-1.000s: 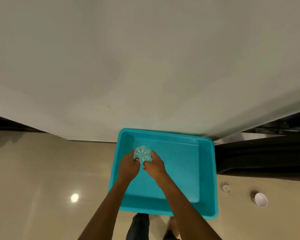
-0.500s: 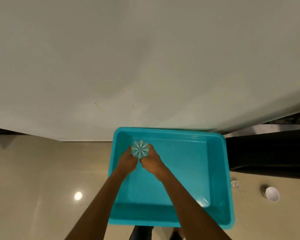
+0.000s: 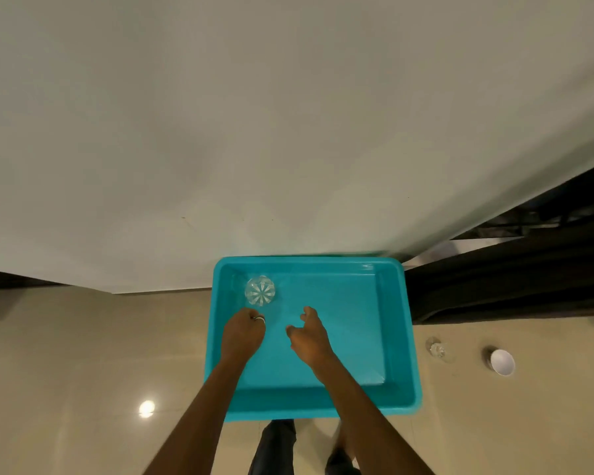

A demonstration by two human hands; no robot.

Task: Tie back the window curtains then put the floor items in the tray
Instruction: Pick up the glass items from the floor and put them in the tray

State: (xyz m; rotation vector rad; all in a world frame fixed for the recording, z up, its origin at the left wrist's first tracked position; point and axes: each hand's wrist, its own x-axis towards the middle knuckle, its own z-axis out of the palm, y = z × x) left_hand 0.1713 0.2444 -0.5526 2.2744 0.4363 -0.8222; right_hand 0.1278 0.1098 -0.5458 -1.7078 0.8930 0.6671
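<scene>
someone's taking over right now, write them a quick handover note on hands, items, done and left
Left hand: loosely curled over the tray, holding nothing.
Right hand: open over the tray, holding nothing.
Tray: teal, on the floor against the wall.
Glass bowl: clear, in the tray's far left corner, free of both hands.
Done: one item is in the tray. The curtains cannot be judged from this view.
Left: a small clear glass piece and a white cup sit on the floor to the right of the tray; both go in.
</scene>
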